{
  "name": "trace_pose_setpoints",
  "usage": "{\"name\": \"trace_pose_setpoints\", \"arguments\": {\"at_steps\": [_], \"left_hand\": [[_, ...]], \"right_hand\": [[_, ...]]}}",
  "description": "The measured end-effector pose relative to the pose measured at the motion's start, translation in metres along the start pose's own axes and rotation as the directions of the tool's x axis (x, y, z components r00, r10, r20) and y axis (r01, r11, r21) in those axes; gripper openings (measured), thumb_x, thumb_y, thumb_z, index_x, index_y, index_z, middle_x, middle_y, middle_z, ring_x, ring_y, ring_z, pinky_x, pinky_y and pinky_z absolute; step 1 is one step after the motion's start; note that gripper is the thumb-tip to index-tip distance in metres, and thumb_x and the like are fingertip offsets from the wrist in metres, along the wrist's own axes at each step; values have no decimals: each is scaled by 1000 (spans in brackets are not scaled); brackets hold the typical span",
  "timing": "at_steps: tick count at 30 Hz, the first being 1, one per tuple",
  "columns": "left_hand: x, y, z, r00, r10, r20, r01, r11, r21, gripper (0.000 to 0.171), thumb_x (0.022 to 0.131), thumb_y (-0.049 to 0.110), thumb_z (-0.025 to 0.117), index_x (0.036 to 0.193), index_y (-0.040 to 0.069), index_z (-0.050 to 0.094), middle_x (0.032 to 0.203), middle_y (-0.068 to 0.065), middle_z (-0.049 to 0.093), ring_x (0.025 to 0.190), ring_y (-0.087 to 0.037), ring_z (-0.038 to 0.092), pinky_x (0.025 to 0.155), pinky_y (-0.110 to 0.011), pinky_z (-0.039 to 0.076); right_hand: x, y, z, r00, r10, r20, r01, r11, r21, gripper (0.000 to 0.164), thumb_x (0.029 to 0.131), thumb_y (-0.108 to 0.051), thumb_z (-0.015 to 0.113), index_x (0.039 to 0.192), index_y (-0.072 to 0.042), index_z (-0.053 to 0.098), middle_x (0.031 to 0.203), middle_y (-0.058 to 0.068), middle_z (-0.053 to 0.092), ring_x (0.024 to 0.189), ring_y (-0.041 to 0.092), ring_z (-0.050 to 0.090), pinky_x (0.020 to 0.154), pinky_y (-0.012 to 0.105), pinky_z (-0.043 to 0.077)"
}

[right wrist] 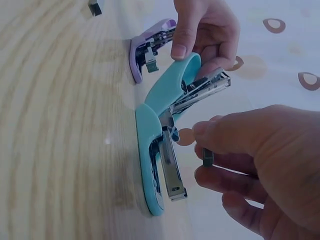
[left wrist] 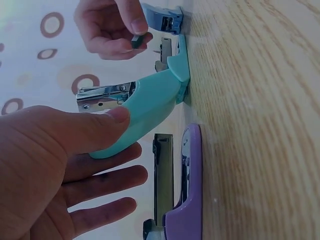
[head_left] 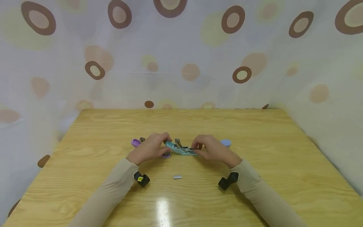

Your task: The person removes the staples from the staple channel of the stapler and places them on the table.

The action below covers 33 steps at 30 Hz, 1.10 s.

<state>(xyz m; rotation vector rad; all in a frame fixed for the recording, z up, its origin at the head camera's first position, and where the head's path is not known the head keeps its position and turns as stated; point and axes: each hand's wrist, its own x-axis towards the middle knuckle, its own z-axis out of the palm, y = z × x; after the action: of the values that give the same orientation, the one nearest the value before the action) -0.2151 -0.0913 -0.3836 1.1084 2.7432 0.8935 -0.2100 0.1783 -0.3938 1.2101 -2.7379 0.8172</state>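
Note:
A teal stapler [head_left: 178,150] is swung wide open on the table, its metal staple channel [right wrist: 171,165] bare. My left hand [head_left: 153,146] pinches the stapler's raised top cover [left wrist: 155,97] between thumb and index finger, while its other fingers are spread. Just above the channel, my right hand [head_left: 214,148] pinches a small dark strip of staples [right wrist: 207,157] between thumb and fingers, apart from the stapler. Beside and partly behind my left hand lies an opened purple stapler [left wrist: 191,195].
A blue stapler [head_left: 226,142] lies beyond my right hand, partly hidden by it. Nearer the front, a short silvery staple strip [head_left: 177,177] rests on the wooden table [head_left: 181,205]. A patterned cloth [head_left: 175,88] hangs behind the table's far edge.

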Motion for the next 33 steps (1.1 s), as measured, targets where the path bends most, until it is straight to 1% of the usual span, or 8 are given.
{"name": "trace_pose_setpoints", "arguments": {"at_steps": [4,9,17,24,33], "left_hand": [[3,0,2,1000,4,11,-4,1000,-9,19,88,12,70,103,5,61,96,-6,70,77,-11,62,66,-20,47],[4,0,3,1000,13,10,-13,1000,-13,18,88,12,70,101,6,60,96,-5,70,78,-11,61,66,-20,46],[2,0,1,1000,3,13,-3,1000,-13,17,88,13,71,100,7,60,94,-4,70,80,-12,63,69,-21,48],[1,-3,1,1000,25,9,-25,1000,-15,16,88,12,70,99,7,60,94,-4,70,80,-12,63,68,-21,47],[1,-2,-1,999,35,4,-35,999,-12,16,87,12,71,98,6,60,93,-4,70,82,-12,64,71,-23,50]], "right_hand": [[-8,-3,1,999,-2,32,0,999,35,11,86,-5,70,96,-9,69,91,-1,68,76,5,59,68,29,53],[-16,-9,6,998,-18,63,13,996,89,9,87,-7,70,95,-10,68,90,-2,68,72,4,58,66,24,51],[-28,-20,19,989,-9,147,-10,992,127,9,86,-12,73,93,-14,67,84,-7,64,72,0,52,66,19,48],[-32,-23,25,986,-31,162,6,988,152,8,86,-11,72,92,-14,68,84,-7,65,72,-2,53,65,19,49],[-33,-24,25,985,-46,168,22,989,144,8,87,-14,72,92,-16,67,84,-8,64,71,0,53,63,19,48]]}}
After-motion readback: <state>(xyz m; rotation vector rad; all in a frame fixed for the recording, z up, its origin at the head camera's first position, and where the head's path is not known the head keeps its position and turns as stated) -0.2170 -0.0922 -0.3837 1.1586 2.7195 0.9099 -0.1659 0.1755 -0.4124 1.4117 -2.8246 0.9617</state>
